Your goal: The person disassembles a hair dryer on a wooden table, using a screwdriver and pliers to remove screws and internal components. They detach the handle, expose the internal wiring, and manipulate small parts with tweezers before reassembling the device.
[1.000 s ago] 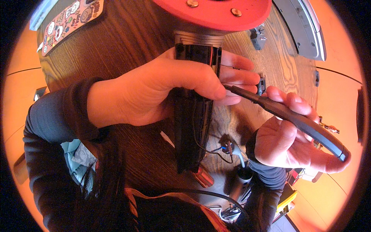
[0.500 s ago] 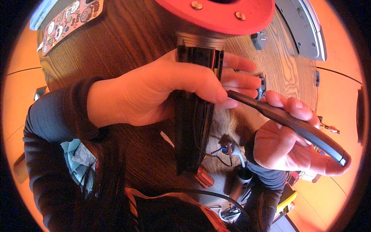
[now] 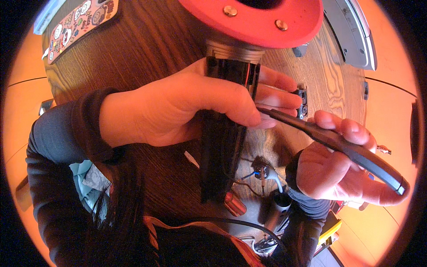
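Note:
My left hand (image 3: 178,104) is wrapped round the glossy black handle (image 3: 224,147) of what looks like a hair dryer, its thumb across the front. Above the grip is the round red head (image 3: 262,31), with copper-coloured screws and a dark hole. My right hand (image 3: 338,164) is closed on a long, slim black piece (image 3: 333,138), thick at the outer end and stepped thinner inward; whether it is a tool or a cover I cannot tell. Its thin end meets the handle beside my left thumb. Below the grip, thin wires (image 3: 249,186) lie near a pale cable (image 3: 278,181).
A phone in a sticker-patterned case (image 3: 80,29) lies at the far left of the wooden table (image 3: 155,40). A grey and white device (image 3: 356,40) stands at the far right. Small dark parts (image 3: 302,102) lie behind my fingers. A red cylinder (image 3: 234,204) sits near the front edge.
The hair dryer has shifted slightly right and down, tilting a little. My right hand and the black piece have moved slightly right and down; the thin end still meets the handle.

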Demonstrator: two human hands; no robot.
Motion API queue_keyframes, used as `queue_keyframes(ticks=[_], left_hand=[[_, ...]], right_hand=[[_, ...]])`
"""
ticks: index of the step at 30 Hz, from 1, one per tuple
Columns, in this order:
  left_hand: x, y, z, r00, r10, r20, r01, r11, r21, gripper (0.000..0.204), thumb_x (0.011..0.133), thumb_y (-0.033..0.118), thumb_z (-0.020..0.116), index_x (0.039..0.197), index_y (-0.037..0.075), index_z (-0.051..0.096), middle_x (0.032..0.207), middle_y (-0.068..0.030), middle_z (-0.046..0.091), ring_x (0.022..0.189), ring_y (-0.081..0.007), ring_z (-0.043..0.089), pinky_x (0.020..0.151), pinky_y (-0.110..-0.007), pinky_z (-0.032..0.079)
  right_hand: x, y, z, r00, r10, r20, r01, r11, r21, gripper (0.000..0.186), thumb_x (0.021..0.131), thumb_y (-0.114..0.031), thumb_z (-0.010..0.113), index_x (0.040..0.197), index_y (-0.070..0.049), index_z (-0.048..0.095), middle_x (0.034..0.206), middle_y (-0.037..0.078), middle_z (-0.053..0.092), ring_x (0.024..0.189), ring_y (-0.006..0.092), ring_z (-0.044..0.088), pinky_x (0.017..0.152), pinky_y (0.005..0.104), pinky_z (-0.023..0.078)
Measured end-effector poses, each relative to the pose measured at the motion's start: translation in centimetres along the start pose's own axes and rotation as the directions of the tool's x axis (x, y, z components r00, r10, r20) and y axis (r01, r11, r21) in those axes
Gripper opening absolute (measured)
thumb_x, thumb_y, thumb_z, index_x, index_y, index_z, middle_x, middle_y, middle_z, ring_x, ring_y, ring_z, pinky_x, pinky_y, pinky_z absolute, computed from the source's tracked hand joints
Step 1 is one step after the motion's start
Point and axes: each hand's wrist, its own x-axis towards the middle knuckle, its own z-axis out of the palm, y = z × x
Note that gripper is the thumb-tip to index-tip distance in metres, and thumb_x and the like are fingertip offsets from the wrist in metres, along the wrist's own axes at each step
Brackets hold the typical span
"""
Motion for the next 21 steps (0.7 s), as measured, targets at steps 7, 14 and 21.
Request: queue_keyframes(ticks=[7, 14, 21], left_hand=[[0.23, -0.12, -0.23, 1.000, -0.003, 0.024, 0.002, 1.000, 0.020, 0.074, 0.067, 0.003, 0.057, 0.133, -0.004, 0.025, 0.134, -0.0160, 0.038, 0.124, -0.0258, 0.037, 0.106, -0.038, 0.026], [0.21, -0.02, -0.37, 0.998, -0.006, 0.055, 0.005, 1.000, 0.028, 0.075, 0.066, 0.005, 0.059, 0.133, -0.004, 0.025, 0.133, -0.0189, 0.038, 0.124, -0.0262, 0.038, 0.107, -0.038, 0.024], [0.38, -0.38, -0.53, 1.000, 0.003, 0.028, -0.004, 1.000, 0.020, 0.076, 0.066, 0.008, 0.061, 0.132, -0.004, 0.026, 0.133, -0.0200, 0.038, 0.123, -0.0273, 0.038, 0.106, -0.038, 0.025]], right_hand=[[-0.23, -0.06, -0.03, 1.000, 0.004, -0.003, -0.004, 1.000, -0.002, 0.057, 0.087, 0.002, 0.037, 0.130, -0.025, 0.012, 0.099, 0.027, 0.051, 0.072, 0.0333, 0.057, 0.056, 0.0333, 0.053], [-0.68, -0.08, 0.12, 1.000, 0.015, 0.001, -0.015, 1.000, -0.005, 0.056, 0.087, 0.002, 0.037, 0.130, -0.025, 0.012, 0.098, 0.027, 0.051, 0.071, 0.0326, 0.057, 0.056, 0.0329, 0.052], [-0.84, -0.05, 0.11, 1.000, 0.013, -0.003, -0.013, 1.000, -0.010, 0.056, 0.087, 0.002, 0.038, 0.130, -0.024, 0.013, 0.097, 0.026, 0.051, 0.070, 0.0319, 0.056, 0.055, 0.0326, 0.052]])
